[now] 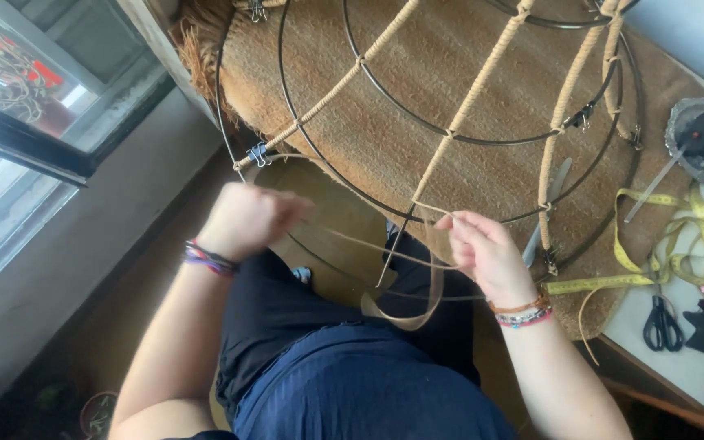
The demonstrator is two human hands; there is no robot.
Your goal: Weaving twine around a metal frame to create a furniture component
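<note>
Flat tan cane strip (405, 314), looped, half-wrapped wire frame (450, 134)

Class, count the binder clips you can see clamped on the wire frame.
3, possibly more hidden. One binder clip sits at the frame's left edge above the left hand; a second and a third sit on the right side.

one round black wire frame with rope-wrapped ribs (450, 134) at 12 o'clock | two bare hands: left hand (246, 218), right hand (486, 253) | one yellow measuring tape (678, 244) at 3 o'clock | one pair of black-handled scissors (660, 322) | one flat tan cane strip (417, 314)
</note>
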